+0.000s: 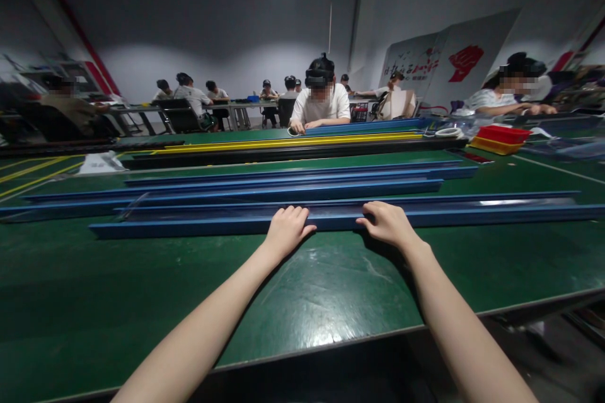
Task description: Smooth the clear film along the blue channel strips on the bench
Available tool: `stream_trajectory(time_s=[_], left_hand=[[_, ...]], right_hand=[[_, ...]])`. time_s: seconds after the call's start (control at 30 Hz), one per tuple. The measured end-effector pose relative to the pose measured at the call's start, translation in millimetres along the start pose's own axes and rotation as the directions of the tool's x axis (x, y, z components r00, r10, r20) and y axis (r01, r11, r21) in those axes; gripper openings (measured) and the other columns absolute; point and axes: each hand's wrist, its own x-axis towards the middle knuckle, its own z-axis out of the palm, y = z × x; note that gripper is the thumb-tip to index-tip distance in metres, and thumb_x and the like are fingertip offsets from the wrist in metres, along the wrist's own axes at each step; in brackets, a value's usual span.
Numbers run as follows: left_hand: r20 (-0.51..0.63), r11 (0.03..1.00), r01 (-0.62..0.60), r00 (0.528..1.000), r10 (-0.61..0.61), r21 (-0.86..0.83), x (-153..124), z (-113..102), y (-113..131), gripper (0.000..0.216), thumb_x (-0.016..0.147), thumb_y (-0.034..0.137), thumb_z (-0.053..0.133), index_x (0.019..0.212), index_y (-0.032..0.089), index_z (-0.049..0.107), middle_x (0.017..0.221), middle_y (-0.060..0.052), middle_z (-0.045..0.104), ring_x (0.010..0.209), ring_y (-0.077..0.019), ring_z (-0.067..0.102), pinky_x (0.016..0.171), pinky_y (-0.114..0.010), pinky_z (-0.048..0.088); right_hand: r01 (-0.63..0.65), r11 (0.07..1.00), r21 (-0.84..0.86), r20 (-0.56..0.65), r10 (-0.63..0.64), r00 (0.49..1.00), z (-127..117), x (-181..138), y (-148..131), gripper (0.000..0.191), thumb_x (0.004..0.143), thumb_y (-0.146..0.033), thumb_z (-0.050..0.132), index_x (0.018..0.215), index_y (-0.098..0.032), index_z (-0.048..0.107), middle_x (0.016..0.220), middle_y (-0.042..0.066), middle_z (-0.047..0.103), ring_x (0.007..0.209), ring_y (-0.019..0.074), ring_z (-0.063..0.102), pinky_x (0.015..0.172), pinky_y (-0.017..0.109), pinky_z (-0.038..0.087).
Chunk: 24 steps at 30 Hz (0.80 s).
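A long blue channel-shaped strip (189,227) lies crosswise on the green table in front of me. My left hand (287,228) grips its near wall just left of the middle, fingers over the top edge and thumb on the near side. To the right, my right hand (388,224) holds the same wall, its fingers hooked over the rim and the thumb bent toward the front face. A clear, shiny strip (501,203) shows inside the channel's right part. The inner sides of my fingers are hidden.
More blue channels (302,191) lie just beyond, then yellow strips (293,142) and black strips (283,154). Red and yellow trays (501,138) stand at the back right. Across the table a co-worker (326,97) bends over strips. The table's near edge (331,344) runs below my forearms.
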Motion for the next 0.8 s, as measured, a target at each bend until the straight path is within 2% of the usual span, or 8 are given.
stream_trajectory(time_s=[0.23,0.4,0.5,0.6,0.8], left_hand=[[-0.018,1.000,0.011,1.000,-0.011,0.001,-1.7,3.3,-0.9,0.031,0.083,0.045,0.046,0.093,0.017,0.053,0.090,-0.007,0.061,0.086,-0.0211,0.053,0.068,-0.031,0.033],[-0.018,1.000,0.005,1.000,-0.004,0.028,-0.9,2.4,1.0,0.032,0.083,0.045,0.046,0.095,0.016,0.053,0.090,-0.006,0.062,0.085,-0.0208,0.053,0.069,-0.031,0.033],[-0.010,0.999,0.010,1.000,-0.010,0.032,-0.4,0.9,2.3,0.031,0.083,0.044,0.046,0.096,0.017,0.053,0.090,-0.006,0.062,0.085,-0.0205,0.053,0.069,-0.031,0.033],[0.001,0.999,0.011,1.000,-0.011,0.034,-0.5,-0.4,2.5,0.030,0.083,0.044,0.047,0.096,0.017,0.053,0.091,-0.006,0.062,0.085,-0.0201,0.053,0.069,-0.031,0.033],[-0.004,1.000,0.005,1.000,-0.005,0.026,-0.6,-0.8,1.6,0.030,0.083,0.044,0.047,0.095,0.017,0.054,0.090,-0.007,0.062,0.086,-0.0205,0.053,0.069,-0.031,0.034]], right_hand=[[0.053,0.998,0.018,0.002,-0.053,0.999,2.9,1.0,-3.3,0.021,0.079,-0.038,0.047,0.077,-0.019,0.055,0.082,0.005,0.062,0.076,0.0173,0.054,0.061,0.024,0.032],[0.163,0.984,-0.065,-0.071,-0.168,0.983,10.9,6.3,-24.1,0.032,0.083,-0.046,0.043,0.077,-0.018,0.055,0.080,0.007,0.061,0.077,0.0179,0.053,0.065,0.026,0.031],[0.229,0.970,-0.083,-0.107,-0.237,0.965,16.7,10.7,-38.9,0.027,0.083,-0.042,0.047,0.080,-0.016,0.055,0.080,0.007,0.061,0.076,0.0176,0.052,0.065,0.026,0.030],[0.221,0.972,-0.074,-0.134,-0.229,0.964,19.8,14.1,-45.3,0.023,0.083,-0.038,0.049,0.078,-0.016,0.055,0.077,0.007,0.060,0.074,0.0165,0.051,0.064,0.026,0.029],[0.232,0.969,-0.087,-0.131,-0.242,0.961,17.5,17.3,-41.7,0.026,0.081,-0.041,0.051,0.074,-0.016,0.057,0.075,0.006,0.061,0.071,0.0159,0.052,0.065,0.027,0.028]])
